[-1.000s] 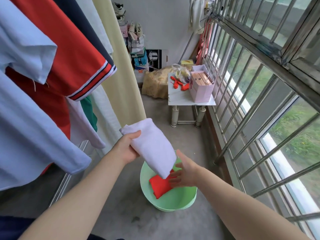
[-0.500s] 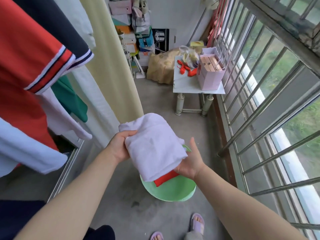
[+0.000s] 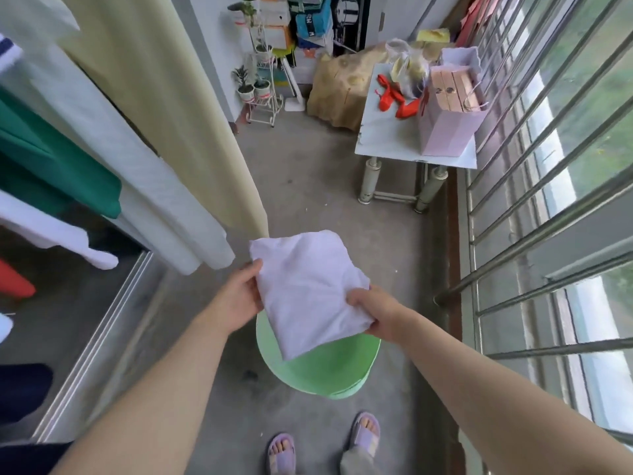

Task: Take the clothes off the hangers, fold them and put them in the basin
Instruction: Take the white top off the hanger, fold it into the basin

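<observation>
At frame centre a folded white garment (image 3: 310,289) is gripped at its edges by the left hand (image 3: 239,299) and right hand (image 3: 373,311), above the green basin (image 3: 322,371); several clothes (image 3: 51,159) are seen hanging at left, judged unfolded

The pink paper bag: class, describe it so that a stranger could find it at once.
Find the small white table beside the window bars. The pink paper bag stands on its near corner, by the bars. Nothing else there is so tall, boxy and pale pink.

Bare forearms, lilac slippers (image 3: 365,430), grey-beige trouser leg (image 3: 356,461).
</observation>
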Demonstrator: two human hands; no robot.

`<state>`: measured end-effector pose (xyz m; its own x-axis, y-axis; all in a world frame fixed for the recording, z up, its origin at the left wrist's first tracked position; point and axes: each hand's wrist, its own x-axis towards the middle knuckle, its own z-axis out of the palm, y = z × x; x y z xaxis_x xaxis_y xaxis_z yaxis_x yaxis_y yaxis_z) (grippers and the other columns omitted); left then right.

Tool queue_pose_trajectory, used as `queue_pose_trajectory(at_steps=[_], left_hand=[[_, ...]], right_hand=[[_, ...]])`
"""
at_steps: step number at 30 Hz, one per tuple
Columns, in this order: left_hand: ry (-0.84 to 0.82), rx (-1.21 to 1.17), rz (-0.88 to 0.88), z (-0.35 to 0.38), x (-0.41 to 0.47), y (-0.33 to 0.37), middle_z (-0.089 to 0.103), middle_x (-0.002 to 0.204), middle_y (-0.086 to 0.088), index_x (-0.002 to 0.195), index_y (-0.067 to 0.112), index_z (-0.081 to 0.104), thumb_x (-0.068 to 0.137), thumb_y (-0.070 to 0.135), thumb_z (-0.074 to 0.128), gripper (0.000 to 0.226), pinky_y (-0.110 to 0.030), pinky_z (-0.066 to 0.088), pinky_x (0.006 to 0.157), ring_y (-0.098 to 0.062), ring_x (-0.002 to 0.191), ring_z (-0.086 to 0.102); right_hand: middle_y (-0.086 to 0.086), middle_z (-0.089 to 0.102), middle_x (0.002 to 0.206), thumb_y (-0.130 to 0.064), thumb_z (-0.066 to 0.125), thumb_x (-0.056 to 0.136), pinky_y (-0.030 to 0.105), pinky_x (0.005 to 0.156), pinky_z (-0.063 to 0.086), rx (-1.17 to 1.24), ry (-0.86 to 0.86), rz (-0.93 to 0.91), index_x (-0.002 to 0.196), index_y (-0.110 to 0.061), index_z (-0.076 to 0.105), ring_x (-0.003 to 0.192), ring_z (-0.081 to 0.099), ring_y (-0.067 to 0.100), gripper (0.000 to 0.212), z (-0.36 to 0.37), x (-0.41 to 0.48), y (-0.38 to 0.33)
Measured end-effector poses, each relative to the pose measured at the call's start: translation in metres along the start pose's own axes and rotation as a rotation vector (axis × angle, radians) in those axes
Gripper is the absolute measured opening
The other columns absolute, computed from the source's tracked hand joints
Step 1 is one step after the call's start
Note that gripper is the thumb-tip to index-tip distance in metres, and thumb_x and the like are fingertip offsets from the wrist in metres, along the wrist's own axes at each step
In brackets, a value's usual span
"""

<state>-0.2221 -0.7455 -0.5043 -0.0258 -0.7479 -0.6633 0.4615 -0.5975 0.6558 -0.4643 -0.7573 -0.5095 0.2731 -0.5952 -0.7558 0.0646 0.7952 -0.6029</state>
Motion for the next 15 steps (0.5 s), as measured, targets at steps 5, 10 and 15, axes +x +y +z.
queue_pose_trajectory(at_steps=[5,10,15], left_hand=[[0.070,-0.045,-0.280,-0.008,0.031,-0.076,0.070,0.096,-0.006,0.108,0.013,0.062,0.089,0.015,0.054,0.021,-0.035,0.049,0.074,-0.023,0.089,0.062],[0.080,-0.168,-0.326,-0.020,0.083,-0.109,0.066,0.116,-0.011,0.121,0.008,0.058,0.090,0.015,0.053,0.032,-0.038,0.050,0.080,-0.029,0.103,0.062],[0.073,-0.151,-0.421,-0.050,0.134,-0.159,0.063,0.123,-0.016,0.128,0.008,0.054,0.077,0.004,0.063,0.052,-0.037,0.059,0.069,-0.033,0.104,0.063]], right_hand=[[0.001,0.034,0.047,0.012,0.037,0.078,0.017,0.041,0.025,-0.017,0.250,0.059,0.063,-0.010,0.041,0.037,0.034,0.015,0.027,-0.009,0.047,0.015],[0.004,0.035,0.051,0.010,0.037,0.078,0.021,0.049,0.028,-0.020,0.349,0.138,0.065,-0.008,0.041,0.046,0.036,0.018,0.023,-0.021,0.104,0.046],[0.009,0.043,0.070,0.009,0.034,0.080,0.027,0.052,0.034,0.008,0.370,0.238,0.092,-0.003,0.046,0.057,0.044,0.022,0.021,-0.028,0.161,0.094]])
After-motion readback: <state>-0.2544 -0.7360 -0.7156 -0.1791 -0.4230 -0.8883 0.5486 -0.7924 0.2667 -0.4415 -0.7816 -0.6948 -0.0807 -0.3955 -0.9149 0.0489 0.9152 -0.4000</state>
